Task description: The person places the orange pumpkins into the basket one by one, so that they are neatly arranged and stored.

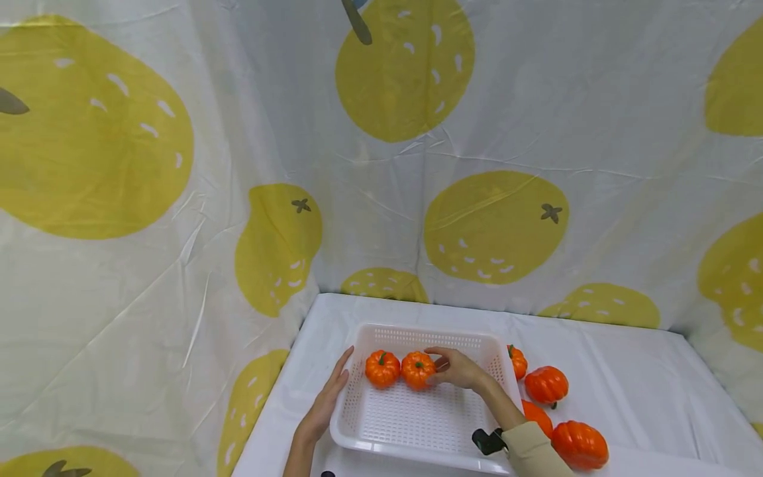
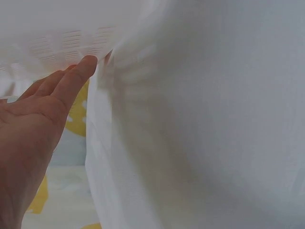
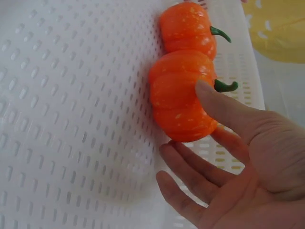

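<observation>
Behind, patterned cloth (image 1: 381, 218) meets white tabletop (image 1: 632, 391); right fingers (image 3: 187, 168) pinch a pumpkin (image 3: 176, 95), left (image 2: 74, 83) straight.

Pumpkins (image 1: 383, 369) orange, stems (image 3: 226, 86) green. Basket (image 1: 429, 421) white, slot pattern. Tabletop (image 1: 644, 397) white. Sleeve (image 1: 533, 449), lower right: beige. Backdrop (image 1: 369, 199) pale, yellow fruit print.

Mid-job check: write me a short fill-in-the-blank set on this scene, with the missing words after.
The white basket holds ____ pumpkins.
The right hand reaches into the basket, while the ____ hand is beside its outer wall.
The stems of the pumpkins inside are ____.
In the head view, the other pumpkins lie to the ____ of the basket.
Missing words: two; left; green; right.
</observation>
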`<state>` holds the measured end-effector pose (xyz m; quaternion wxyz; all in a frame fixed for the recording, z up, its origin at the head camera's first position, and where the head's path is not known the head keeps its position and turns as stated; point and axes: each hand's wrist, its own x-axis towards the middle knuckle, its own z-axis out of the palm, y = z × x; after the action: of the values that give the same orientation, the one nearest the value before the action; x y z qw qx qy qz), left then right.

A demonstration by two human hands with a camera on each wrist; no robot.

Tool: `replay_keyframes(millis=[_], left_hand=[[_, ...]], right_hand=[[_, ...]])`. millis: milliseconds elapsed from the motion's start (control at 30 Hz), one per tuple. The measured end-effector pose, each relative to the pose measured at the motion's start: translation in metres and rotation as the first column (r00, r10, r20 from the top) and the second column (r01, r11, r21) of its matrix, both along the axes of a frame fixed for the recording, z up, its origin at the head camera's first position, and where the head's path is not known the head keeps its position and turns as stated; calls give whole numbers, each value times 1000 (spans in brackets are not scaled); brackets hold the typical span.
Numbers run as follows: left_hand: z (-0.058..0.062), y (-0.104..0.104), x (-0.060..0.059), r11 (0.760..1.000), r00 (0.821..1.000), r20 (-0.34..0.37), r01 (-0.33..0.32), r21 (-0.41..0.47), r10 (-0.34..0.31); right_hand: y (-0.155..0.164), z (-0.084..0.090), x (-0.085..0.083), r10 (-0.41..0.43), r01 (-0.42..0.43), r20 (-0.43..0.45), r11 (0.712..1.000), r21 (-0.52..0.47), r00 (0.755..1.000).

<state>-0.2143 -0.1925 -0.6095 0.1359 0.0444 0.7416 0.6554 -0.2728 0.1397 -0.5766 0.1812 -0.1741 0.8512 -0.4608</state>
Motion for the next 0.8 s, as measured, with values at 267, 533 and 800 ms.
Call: replay_keyframes(millis=[267,533,800], left_hand=[[-2,1,1,1000,1000,2,10,20,-10],[-2,2,0,1000,1000,-2,10,13,-10],[0,1,1,1000,1000,3,4,0,-4]], right_hand=[[4,0,0,10,-10,-4,1000,15,1000],[30,20,5,-48,48,-14,999,-2,999],[73,43,24,-140,138,-12,986,-95,990]])
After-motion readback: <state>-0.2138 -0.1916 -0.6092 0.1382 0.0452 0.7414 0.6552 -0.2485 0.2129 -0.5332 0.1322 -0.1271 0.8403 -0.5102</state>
